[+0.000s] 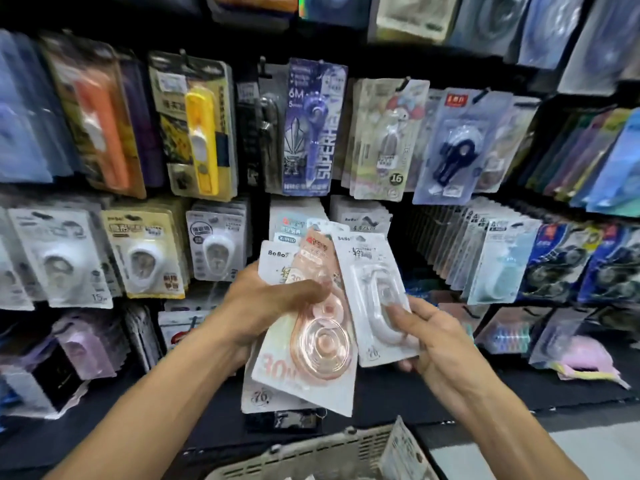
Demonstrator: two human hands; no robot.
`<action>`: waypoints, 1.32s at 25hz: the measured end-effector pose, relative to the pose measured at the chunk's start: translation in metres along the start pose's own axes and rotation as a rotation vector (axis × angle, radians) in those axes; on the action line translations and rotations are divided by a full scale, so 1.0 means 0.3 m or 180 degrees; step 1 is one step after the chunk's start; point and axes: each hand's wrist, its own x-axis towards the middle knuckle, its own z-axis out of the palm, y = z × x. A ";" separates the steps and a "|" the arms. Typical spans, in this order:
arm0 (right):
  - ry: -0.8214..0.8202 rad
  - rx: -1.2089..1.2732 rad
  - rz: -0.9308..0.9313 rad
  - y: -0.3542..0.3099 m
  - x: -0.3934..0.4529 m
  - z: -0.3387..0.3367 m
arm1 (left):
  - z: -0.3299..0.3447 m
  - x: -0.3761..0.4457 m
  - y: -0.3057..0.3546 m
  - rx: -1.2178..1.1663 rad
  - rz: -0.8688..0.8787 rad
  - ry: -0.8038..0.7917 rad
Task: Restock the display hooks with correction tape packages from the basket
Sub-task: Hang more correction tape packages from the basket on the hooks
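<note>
Sorting is the step in hand: the packages are out of the basket and none of those held is yet on a hook. The left hand point(273, 299) grips a fanned stack of carded blister packs, thumb curled across the front of a peach-pink, clear-shelled correction tape package point(311, 327). Just right of that pink package, the right hand point(433, 337) pinches a white-carded package with a white curved dispenser point(375, 296), thumb on its blister and fingers behind; the two cards overlap at their edges. Directly below the pink package, the grey slotted plastic basket point(311, 459) holds at least one more white carded package point(403, 452). Above the pink package hang matching white "BoBo" cards point(360, 216) on the black display wall.

Judgement: the next move calls for separating the white package from the stack, aligning its hang hole with the matching row's hook, and sliding it on. The hook itself is hidden behind stock.
</note>
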 end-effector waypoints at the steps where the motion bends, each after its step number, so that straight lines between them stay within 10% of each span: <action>1: 0.0078 0.0044 -0.0079 -0.012 0.021 -0.005 | -0.010 0.008 0.004 -0.0082 0.0000 0.0056; 19: 0.1432 -0.0334 -0.0503 -0.080 0.146 -0.008 | 0.016 0.064 -0.022 -0.0683 0.0417 0.0224; 33: 0.1110 -0.0483 -0.0439 -0.051 0.108 -0.019 | 0.043 0.076 -0.024 -0.0774 0.0647 0.0399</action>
